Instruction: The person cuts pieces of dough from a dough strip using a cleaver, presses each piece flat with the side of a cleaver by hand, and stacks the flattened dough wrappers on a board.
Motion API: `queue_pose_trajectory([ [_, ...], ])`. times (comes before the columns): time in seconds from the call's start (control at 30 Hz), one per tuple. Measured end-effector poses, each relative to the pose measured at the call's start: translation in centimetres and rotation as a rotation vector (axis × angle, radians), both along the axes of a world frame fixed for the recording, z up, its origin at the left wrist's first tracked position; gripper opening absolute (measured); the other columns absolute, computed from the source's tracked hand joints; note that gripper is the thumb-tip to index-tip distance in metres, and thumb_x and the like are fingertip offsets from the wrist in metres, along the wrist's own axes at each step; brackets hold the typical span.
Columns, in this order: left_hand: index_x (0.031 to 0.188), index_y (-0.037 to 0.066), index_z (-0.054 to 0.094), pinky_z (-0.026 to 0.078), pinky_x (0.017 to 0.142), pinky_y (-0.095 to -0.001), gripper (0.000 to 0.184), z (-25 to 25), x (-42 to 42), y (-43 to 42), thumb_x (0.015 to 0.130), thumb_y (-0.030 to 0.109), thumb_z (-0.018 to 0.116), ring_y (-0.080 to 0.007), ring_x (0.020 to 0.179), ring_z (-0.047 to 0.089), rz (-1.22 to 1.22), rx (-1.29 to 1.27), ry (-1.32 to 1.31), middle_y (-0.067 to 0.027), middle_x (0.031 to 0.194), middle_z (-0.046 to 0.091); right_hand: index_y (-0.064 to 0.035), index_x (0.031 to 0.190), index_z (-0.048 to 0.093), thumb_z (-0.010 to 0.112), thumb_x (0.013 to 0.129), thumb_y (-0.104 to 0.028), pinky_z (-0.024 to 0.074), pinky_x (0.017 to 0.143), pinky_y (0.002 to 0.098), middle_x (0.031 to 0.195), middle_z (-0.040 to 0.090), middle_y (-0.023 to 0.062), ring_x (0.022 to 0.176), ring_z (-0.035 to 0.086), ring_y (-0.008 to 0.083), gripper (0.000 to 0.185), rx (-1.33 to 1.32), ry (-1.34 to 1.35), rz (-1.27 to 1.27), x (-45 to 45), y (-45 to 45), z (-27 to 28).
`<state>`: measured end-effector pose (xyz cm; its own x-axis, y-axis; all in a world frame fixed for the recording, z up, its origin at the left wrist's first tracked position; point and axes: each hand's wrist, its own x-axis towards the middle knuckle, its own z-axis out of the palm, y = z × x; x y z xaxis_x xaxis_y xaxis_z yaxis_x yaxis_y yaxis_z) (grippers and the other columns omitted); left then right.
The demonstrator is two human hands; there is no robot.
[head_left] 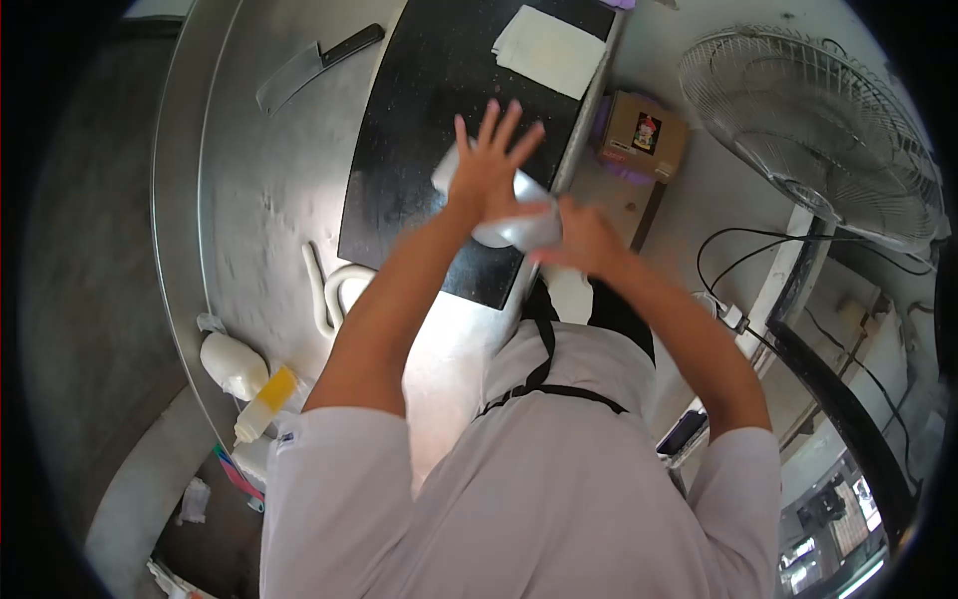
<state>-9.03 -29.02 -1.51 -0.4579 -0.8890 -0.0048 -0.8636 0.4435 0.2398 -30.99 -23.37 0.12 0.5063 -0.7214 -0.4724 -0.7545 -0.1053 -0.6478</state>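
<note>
My left hand (487, 178) is over the black board (399, 160) with its fingers spread. Its palm lies over a pale grey-white, smooth object (529, 228), blurred by motion, whose kind I cannot make out. At the object's right end is my right hand (587, 238), smeared, with fingers and thumb curled around that end. The object's middle is partly hidden beneath my left hand. Left of my left forearm, a pale rope of what looks like dough (319, 290) lies bent on the metal table (259, 200).
A cleaver (317, 66) lies at the far left. A folded white cloth (551, 52) rests on the board's far end. A squeeze bottle of yellow liquid (265, 403) and a white bundle (234, 365) are at lower left. Right stand a cardboard box (639, 138) and a fan (813, 130).
</note>
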Motion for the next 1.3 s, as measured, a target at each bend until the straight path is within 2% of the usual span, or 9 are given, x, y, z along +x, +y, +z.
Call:
queue_pose_trajectory([
  [0.07,0.16,0.025,0.034,0.006,0.111,-0.0799,0.119,-0.3,-1.3,3.4,0.062,0.087,0.064,-0.0422,0.156,0.009,-0.049,0.059,0.03,-0.0151,0.169,0.017,0.0071,0.116,0.051,0.084,0.066,-0.064,0.0571,0.081,0.0511,0.092,0.071,0.0282,0.09,0.071,0.0461,0.093,-0.619,-0.054,0.032,-1.1,4.5,-2.7],
  [0.1,0.16,0.024,0.033,0.008,0.11,-0.0803,0.119,-0.2,-1.6,2.5,0.063,0.086,0.064,-0.0414,0.155,0.012,-0.048,0.052,-0.001,-0.0152,0.168,0.019,0.0071,0.116,0.051,0.084,0.066,-0.064,0.0571,0.081,0.0511,0.092,0.071,0.0282,0.09,0.071,0.0461,0.093,-0.626,-0.048,0.023,-1.2,3.0,-2.9],
  [0.23,0.16,0.021,0.031,0.012,0.11,-0.0796,0.118,0.4,-2.2,-0.5,0.066,0.084,0.064,-0.0392,0.153,0.02,0.155,-0.039,-0.062,-0.015,0.166,0.024,0.0034,0.12,0.049,0.083,0.065,-0.069,0.0552,0.078,0.0548,0.092,0.069,0.03,0.09,0.07,0.0481,0.097,-0.157,0.035,0.064,-2.6,-3.1,-1.1],
  [0.33,0.161,0.019,0.029,0.012,0.111,-0.0779,0.118,0.3,-0.9,-3.5,0.068,0.082,0.065,-0.039,0.152,0.023,0.286,-0.137,0.016,-0.0149,0.165,0.026,0.0035,0.119,0.05,0.083,0.065,-0.069,0.0556,0.078,0.0535,0.093,0.068,0.0313,0.092,0.07,0.0477,0.096,-0.24,0.101,0.227,-0.8,-9.4,1.1],
  [0.5,0.162,0.02,0.027,0.003,0.112,-0.0793,0.121,-0.6,-0.6,1.5,0.068,0.085,0.063,-0.0422,0.156,0.003,0.134,0.012,-0.021,-0.0179,0.17,0.009,0.0045,0.119,0.052,0.085,0.065,-0.066,0.0563,0.077,0.0506,0.096,0.068,0.0311,0.09,0.068,0.0509,0.095,-0.182,-0.022,0.159,-1.8,-1.5,-1.6],
  [0.73,0.162,0.022,0.025,0.011,0.106,-0.0831,0.116,0.1,-2.2,-3.0,0.071,0.082,0.063,-0.044,0.154,0.016,0.285,-0.123,0.013,-0.0156,0.168,0.018,0.005,0.115,0.052,0.085,0.067,-0.063,0.0553,0.08,0.0515,0.093,0.068,0.0314,0.091,0.069,0.0492,0.09,-0.231,0.07,0.288,-2.5,-10.6,1.4],
  [1.0,0.162,0.025,0.027,0.007,0.103,-0.0867,0.118,0.1,-2.4,-0.7,0.068,0.086,0.063,-0.0489,0.154,0.007,0.173,0.033,-0.068,-0.0175,0.169,0.014,0.0047,0.113,0.052,0.081,0.067,-0.071,0.0532,0.083,0.0531,0.095,0.066,0.0324,0.093,0.066,0.0508,0.093,-0.139,-0.033,0.212,-3.2,-5.9,-1.4],
  [1.17,0.163,0.024,0.024,0.01,0.105,-0.0854,0.115,-0.9,-2.2,-5.6,0.073,0.088,0.056,-0.0462,0.154,0.012,0.254,-0.161,-0.018,-0.0187,0.168,0.017,0.0069,0.115,0.055,0.087,0.064,-0.063,0.0549,0.085,0.0528,0.094,0.069,0.0298,0.094,0.068,0.0504,0.092,-0.301,-0.003,0.252,-3.1,-11.3,-0.5],
  [1.3,0.163,0.026,0.021,0.012,0.106,-0.0845,0.114,-1.0,-0.2,-4.7,0.073,0.088,0.054,-0.0435,0.155,0.012,0.108,-0.176,-0.023,-0.0182,0.169,0.016,0.0051,0.111,0.051,0.078,0.068,-0.073,0.0535,0.079,0.0525,0.091,0.065,0.0315,0.088,0.067,0.0495,0.093,-0.126,-0.027,0.212,-2.3,-8.4,-0.2],
])
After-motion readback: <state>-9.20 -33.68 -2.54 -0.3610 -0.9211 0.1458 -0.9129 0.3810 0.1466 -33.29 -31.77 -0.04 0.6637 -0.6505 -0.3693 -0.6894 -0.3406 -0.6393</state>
